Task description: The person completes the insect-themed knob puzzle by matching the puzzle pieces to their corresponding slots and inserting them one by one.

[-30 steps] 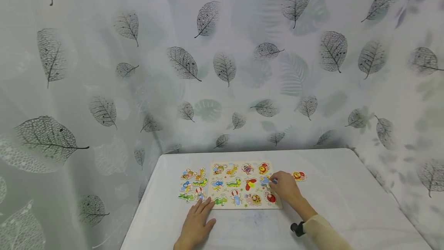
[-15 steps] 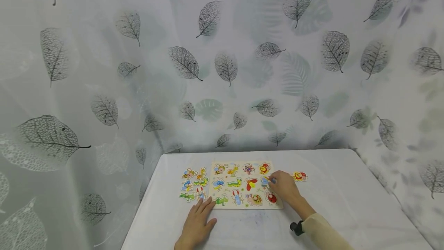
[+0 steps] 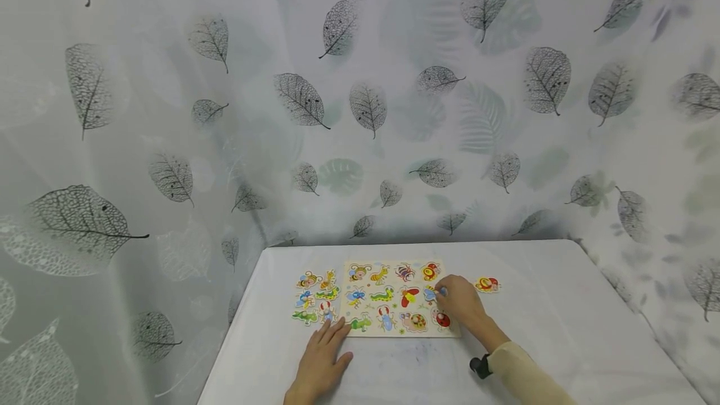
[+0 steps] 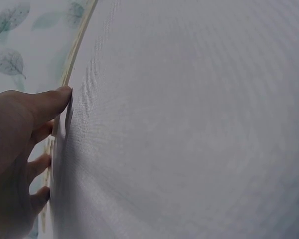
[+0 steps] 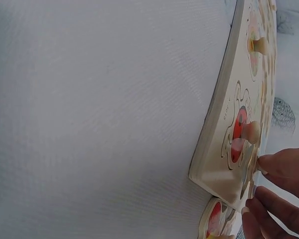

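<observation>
A wooden knob puzzle board (image 3: 450, 332) with several colourful insect pieces lies on the white table. My right hand (image 3: 464, 305) is over its right edge, thumb and fingers pinching a blue-winged insect puzzle piece (image 3: 429, 293) at the right end of the middle row. In the right wrist view, the fingertips hold this thin piece close beside the ladybug piece (image 5: 237, 135); whether it sits flat in its recess I cannot tell. My left hand (image 3: 319, 360) rests, fingers extended, at the board's lower left corner. In the left wrist view, its thumb (image 4: 55, 102) touches the board's edge.
Several loose insect pieces (image 3: 305, 317) lie in a cluster left of the board. One red and yellow piece (image 3: 487, 284) lies right of it, beyond my right hand. A leaf-printed curtain (image 3: 365, 161) hangs behind the table.
The view has shifted slightly. My right hand stays at the blue-winged piece with only small finger movement, and my left hand keeps its place at the board's corner.
</observation>
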A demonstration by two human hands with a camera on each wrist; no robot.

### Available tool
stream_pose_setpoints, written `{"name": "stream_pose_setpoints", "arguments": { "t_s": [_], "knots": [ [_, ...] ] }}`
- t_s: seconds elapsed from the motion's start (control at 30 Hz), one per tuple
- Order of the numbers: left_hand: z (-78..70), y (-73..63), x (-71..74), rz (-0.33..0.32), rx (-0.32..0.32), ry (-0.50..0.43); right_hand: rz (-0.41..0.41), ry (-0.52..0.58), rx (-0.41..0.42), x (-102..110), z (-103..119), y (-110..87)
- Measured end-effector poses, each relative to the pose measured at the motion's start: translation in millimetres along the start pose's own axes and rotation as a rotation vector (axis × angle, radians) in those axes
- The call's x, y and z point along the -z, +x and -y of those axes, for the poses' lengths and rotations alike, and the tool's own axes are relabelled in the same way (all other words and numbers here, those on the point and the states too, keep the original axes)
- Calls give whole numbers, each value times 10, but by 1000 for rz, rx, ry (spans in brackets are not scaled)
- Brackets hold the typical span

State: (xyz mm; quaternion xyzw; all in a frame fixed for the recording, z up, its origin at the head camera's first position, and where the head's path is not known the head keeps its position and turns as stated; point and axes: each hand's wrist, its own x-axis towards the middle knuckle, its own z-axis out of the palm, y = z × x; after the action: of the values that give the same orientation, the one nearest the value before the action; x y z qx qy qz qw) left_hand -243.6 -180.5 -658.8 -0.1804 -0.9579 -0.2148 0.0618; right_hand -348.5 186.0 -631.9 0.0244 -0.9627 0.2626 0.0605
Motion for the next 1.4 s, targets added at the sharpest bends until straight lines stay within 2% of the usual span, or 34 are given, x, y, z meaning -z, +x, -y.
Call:
{"name": "stream_pose_setpoints", "arguments": {
  "t_s": [0.23, 0.47, 0.8, 1.4],
  "knots": [
    [31, -15, -60, -52, -45, 20, -10, -28, 16, -14, -27, 1],
    [-9, -3, -8, -5, -2, 5, -23, -31, 47, -38, -45, 8],
    [-12, 13, 23, 53, 37, 20, -7, -47, 12, -51, -46, 26],
    [-15, 4, 20, 24, 17, 22, -17, -61, 26, -63, -37, 36]
  ]
}}
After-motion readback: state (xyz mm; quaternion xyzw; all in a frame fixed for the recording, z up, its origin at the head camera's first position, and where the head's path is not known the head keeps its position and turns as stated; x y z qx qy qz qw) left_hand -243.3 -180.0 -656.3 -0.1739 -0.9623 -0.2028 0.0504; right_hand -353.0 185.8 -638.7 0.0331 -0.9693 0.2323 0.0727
